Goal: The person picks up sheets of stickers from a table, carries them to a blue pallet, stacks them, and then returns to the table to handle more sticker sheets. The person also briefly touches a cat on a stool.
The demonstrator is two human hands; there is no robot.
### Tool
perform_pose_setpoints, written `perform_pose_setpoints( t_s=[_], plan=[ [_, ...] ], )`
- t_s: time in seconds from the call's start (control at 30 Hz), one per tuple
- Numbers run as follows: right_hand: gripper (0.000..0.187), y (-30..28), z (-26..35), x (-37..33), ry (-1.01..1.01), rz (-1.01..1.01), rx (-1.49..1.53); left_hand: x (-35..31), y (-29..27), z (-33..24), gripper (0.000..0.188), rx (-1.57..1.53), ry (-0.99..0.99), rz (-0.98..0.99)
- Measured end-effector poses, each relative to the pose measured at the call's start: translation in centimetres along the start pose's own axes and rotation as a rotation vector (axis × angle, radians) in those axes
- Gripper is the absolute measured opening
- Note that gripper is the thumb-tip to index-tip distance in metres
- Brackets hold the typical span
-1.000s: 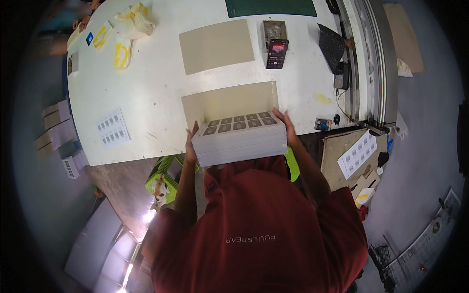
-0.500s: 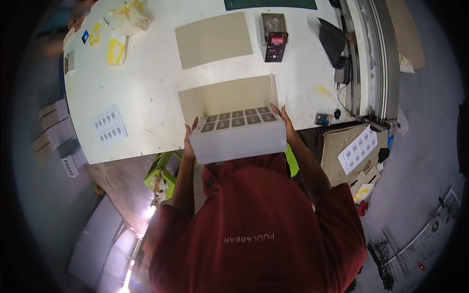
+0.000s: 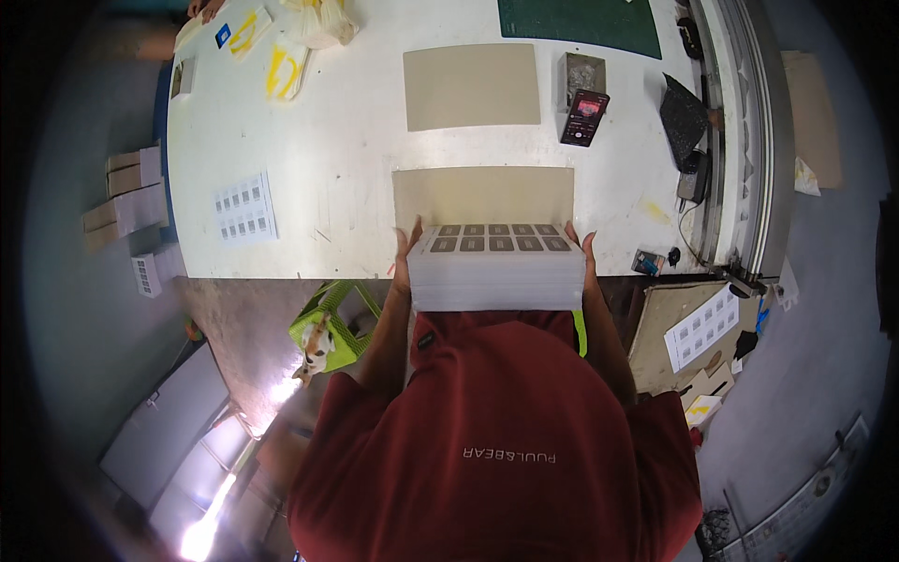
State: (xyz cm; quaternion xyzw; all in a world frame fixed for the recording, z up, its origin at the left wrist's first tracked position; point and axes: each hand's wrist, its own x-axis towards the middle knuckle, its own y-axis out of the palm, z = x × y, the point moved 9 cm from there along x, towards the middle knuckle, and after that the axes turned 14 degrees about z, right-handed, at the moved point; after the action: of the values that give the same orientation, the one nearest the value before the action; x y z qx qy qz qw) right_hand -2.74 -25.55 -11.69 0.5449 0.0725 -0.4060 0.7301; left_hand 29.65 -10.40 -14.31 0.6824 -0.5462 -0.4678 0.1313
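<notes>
A thick stack of printed paper sheets (image 3: 496, 284) is held between my two hands at the table's near edge. Its top sheet carries rows of dark rounded rectangles. My left hand (image 3: 405, 255) presses against the left side, thumb and fingers raised near the top edge. On the opposite side my right hand (image 3: 587, 255) presses in the same way. Just beyond the stack lies a beige board (image 3: 483, 193) flat on the table; the stack hides its near part. Whether the stack rests on anything is hard to see.
A second beige board (image 3: 471, 87) lies farther back on the white table (image 3: 337, 187). Right of it are a phone (image 3: 584, 118) against a small box (image 3: 581, 77), and a metal rail (image 3: 755, 140). A printed sheet (image 3: 245, 208) lies left. A cat (image 3: 318, 345) is on a green chair (image 3: 342, 351).
The stack, tilted before, now sits square with the table edge. My hands have stayed on its two sides. The whole view has shifted and turned slightly.
</notes>
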Motion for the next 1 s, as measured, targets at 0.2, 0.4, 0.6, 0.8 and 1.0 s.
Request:
perform_pose_setpoints(
  t_s=[0.2, 0.4, 0.6, 0.8, 1.0],
  plan=[
    [0.087, -1.9, -1.1, -0.5, -0.025, -0.021, -0.084, -1.2, 3.8, -2.8, 0.092, -0.076, -0.036, 0.097],
    [0.087, -1.9, -2.0, -0.4, 0.033, -0.036, -0.106, -1.2, 3.8, -3.8, 0.093, 0.296, 0.008, -0.101],
    [0.083, 0.0, -0.3, -2.3, 0.119, -0.114, -0.223, -4.0, 15.3, -13.4, 0.07, 1.639, 0.376, -0.34],
    [0.056, 2.2, 8.1, -5.5, -0.398, -0.623, -1.133, -1.2, 16.4, -8.3, 0.056, 2.018, 0.21, -0.281],
    [0.052, 20.2, 6.5, -4.7, -0.586, -0.486, -2.108, -1.3, 16.7, -8.5, 0.05, 2.024, 0.255, -0.332]
  ],
)
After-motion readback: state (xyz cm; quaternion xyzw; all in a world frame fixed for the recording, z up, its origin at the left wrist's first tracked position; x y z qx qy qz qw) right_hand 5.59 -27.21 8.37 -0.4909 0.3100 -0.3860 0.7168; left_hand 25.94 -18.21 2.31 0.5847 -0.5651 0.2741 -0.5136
